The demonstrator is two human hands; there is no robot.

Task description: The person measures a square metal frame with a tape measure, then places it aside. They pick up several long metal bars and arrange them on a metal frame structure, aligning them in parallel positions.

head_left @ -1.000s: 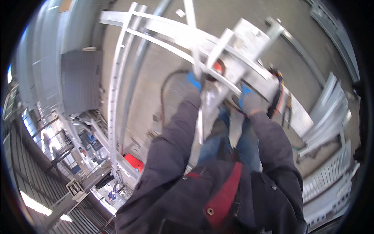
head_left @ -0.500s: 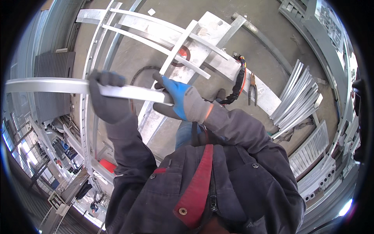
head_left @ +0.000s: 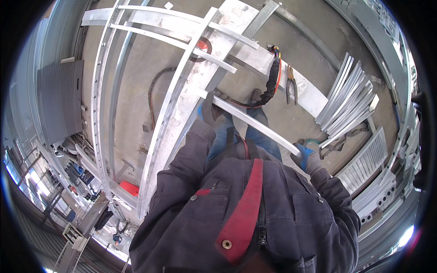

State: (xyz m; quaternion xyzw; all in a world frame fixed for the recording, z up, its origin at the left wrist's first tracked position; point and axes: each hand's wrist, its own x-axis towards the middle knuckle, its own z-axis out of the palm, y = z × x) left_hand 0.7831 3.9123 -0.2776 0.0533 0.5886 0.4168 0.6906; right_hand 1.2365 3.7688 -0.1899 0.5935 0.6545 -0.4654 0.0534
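A straight silver metal bar [head_left: 255, 122] slants across in front of my legs, from upper left to lower right. My left hand [head_left: 208, 110], in a grey and blue glove, closes round it near its far end; the bar and sleeve hide part of the fingers. Round the near right end, my right hand [head_left: 307, 157] is closed in a similar glove. The bar's far tip lies over or beside a long metal rail [head_left: 169, 102] of the framework on my left. I cannot tell whether they touch.
Crosspieces [head_left: 159, 36] join the framework at far left. A flat metal plank [head_left: 302, 84] bears pliers [head_left: 291, 86] and a black-wrapped cable [head_left: 272, 79]. A red disc [head_left: 201, 45] lies beneath the crosspieces. Many thin metal strips [head_left: 346, 100] are piled at right.
The bar has swung from pointing far left to lying diagonally before my legs. My right hand has moved right and nearer; my left hand has moved right. My view has shifted slightly.
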